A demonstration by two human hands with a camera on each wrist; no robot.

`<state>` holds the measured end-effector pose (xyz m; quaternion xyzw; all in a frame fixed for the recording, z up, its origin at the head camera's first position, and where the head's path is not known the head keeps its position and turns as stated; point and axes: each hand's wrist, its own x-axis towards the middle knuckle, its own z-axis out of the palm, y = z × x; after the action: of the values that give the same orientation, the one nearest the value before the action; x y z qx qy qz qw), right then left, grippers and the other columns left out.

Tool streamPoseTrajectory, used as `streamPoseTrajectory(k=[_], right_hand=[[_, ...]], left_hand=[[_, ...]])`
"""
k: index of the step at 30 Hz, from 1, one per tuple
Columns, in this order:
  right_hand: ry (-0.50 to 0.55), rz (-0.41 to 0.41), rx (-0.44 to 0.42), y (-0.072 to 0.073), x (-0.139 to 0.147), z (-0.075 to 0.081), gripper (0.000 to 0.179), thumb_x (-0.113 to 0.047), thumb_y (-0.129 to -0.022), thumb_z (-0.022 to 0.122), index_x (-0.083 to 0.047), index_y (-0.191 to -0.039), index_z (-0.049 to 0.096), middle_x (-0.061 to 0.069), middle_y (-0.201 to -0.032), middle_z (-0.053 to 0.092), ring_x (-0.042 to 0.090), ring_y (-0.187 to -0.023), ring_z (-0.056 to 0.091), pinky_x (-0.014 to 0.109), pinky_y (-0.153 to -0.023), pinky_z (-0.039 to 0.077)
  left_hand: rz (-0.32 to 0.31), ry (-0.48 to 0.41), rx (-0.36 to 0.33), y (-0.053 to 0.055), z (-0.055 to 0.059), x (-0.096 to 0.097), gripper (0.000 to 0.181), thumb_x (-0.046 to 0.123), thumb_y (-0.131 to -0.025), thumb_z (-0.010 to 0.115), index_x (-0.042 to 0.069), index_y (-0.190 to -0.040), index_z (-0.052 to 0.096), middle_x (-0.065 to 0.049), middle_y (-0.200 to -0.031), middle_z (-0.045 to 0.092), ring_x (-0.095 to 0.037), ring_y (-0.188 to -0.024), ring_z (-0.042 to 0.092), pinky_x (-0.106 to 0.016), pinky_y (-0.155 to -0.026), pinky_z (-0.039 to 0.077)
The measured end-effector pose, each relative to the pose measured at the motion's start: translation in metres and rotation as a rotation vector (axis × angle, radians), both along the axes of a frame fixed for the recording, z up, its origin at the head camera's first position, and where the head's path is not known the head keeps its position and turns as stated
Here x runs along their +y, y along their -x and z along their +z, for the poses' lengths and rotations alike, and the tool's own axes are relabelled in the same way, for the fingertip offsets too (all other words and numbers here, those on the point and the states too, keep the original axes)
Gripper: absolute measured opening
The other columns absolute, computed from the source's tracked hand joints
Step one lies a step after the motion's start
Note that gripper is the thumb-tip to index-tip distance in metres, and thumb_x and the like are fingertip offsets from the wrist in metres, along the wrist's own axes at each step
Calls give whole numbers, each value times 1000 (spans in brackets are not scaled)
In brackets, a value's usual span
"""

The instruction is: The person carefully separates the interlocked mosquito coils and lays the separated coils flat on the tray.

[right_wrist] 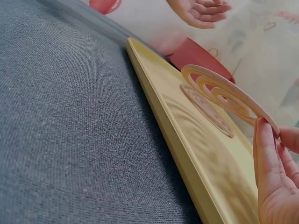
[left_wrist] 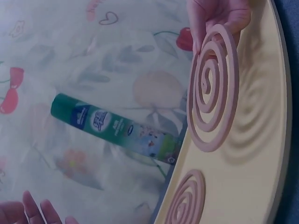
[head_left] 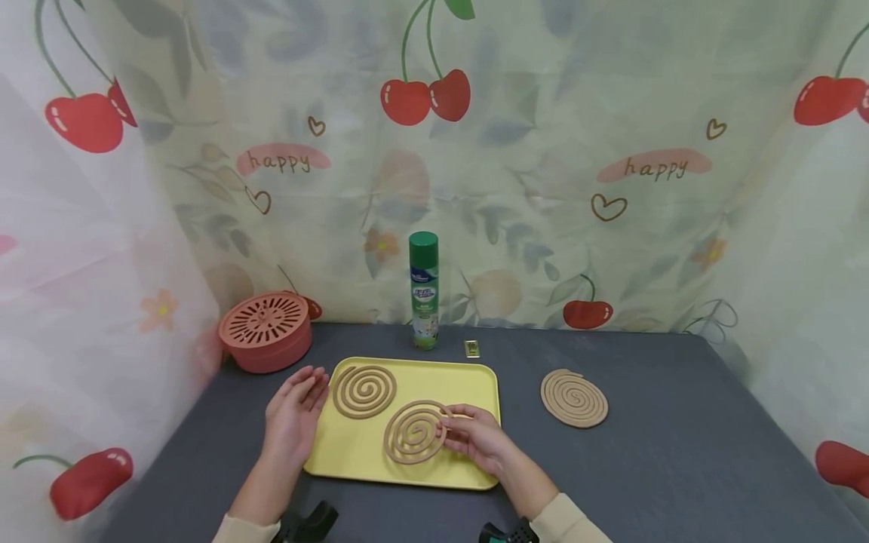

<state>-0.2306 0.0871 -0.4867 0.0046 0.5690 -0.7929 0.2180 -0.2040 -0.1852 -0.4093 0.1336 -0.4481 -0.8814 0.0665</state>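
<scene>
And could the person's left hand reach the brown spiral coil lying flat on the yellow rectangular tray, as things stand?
Probably yes. The left hand holds nothing and is near that flat coil; nothing seems to stand between them. The right hand holds another brown coil farther right.

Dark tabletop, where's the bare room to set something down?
On the table, the widest free patch runs from the lone coil to the right edge; a smaller one lies between that coil and the yellow tray. It's crowded behind the tray, by the spray can and small gold piece, and back left, by the red container.
</scene>
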Motion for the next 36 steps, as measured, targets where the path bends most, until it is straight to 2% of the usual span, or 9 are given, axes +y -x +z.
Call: streamPoseTrajectory(k=[3,8,12,14,18,23,29,32,36], right_hand=[[-1,0,3,0,-2,0,22,-3,-89,58,3,-110,52,0,-80,67,9,-75,66,21,-67,56],[-15,12,25,3,-6,0,30,-4,-87,61,6,-113,51,2,-80,69,9,-76,67,23,-69,56],[-10,47,61,3,-9,-1,30,-9,-84,66,4,-109,55,4,-84,71,10,-77,68,24,-70,56],[-17,57,78,3,-12,-3,29,-10,-84,67,3,-108,55,4,-85,71,10,-77,68,24,-70,57],[-53,34,54,4,-18,-6,29,-7,-86,63,5,-111,53,4,-83,69,10,-75,67,25,-69,56],[-76,23,40,5,-26,-7,31,-2,-88,59,8,-115,50,4,-82,68,10,-74,66,26,-69,57],[-116,13,58,5,-35,-7,29,0,-87,59,9,-113,50,5,-81,67,11,-70,65,27,-68,57],[-169,23,71,3,-39,-1,32,0,-86,60,10,-114,51,8,-85,68,12,-71,66,28,-68,57],[-236,46,78,0,-41,4,37,-2,-85,62,11,-118,52,16,-95,69,15,-77,68,31,-70,58]], left_hand=[[13,-59,-10,-6,-3,-7,15,8,-97,44,14,-107,53,7,-90,65,-7,-97,59,-25,-101,41],[35,-112,-33,-15,-10,-18,13,8,-96,47,15,-106,52,7,-89,66,-7,-92,62,-22,-92,47],[47,-170,-43,-22,-15,-26,11,7,-95,50,16,-100,55,5,-87,67,-8,-90,63,-23,-92,47],[35,-177,-25,-26,-18,-29,11,7,-95,50,16,-98,55,5,-87,68,-8,-90,63,-23,-90,48],[13,-186,32,-35,-27,-35,13,4,-95,49,14,-95,57,3,-87,69,-9,-88,65,-23,-86,51],[17,-249,125,-44,-37,-40,15,0,-95,48,10,-94,59,-1,-87,70,-13,-87,66,-24,-83,52],[-18,-249,234,-47,-44,-41,17,-1,-96,45,8,-97,59,-4,-91,70,-15,-90,66,-25,-86,52],[-32,-230,284,-47,-46,-42,18,-1,-96,43,7,-98,60,-5,-92,71,-15,-91,67,-25,-86,52],[-37,-215,278,-46,-46,-42,19,-1,-96,43,8,-98,60,-4,-93,71,-14,-91,67,-24,-85,52]])
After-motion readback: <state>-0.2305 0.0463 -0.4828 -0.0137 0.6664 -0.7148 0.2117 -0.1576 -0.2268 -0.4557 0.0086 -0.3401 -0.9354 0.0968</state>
